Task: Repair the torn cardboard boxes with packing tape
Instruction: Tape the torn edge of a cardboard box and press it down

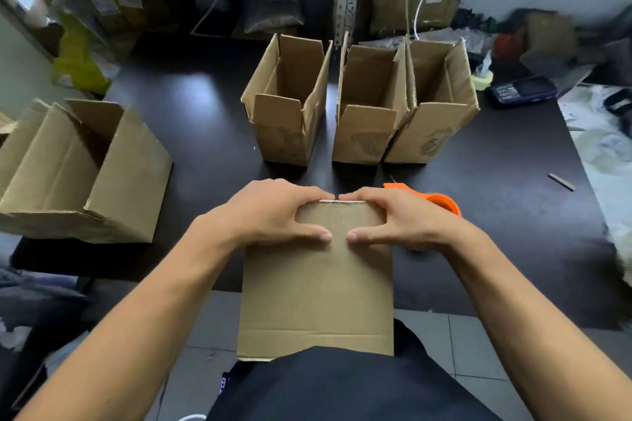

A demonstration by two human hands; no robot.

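Both of your hands are pressing on the box (316, 277) that is lying at the near edge of the counter (191, 120), its near end overhanging toward your lap. Your left hand (273, 215) is curling its fingers over the far edge while its thumb is lying flat on the top face; your right hand (393, 217) is mirroring it, so the two thumbs are almost meeting at the middle. A thin shiny line is showing along that far edge, which may be tape, though it is too faint to be sure. Judging from this, you are smoothing a seam down, so keep rubbing outward from the centre toward each corner, pushing firmly enough that no bubbles or lifted ends are left, and keep the fold square before you let go. An orange tape dispenser (441, 202) is sitting just beyond your right hand, close enough for the next strip. Three open boxes (359, 126) are standing toward the far edge, and one larger box (102, 181) is lying at the left edge.
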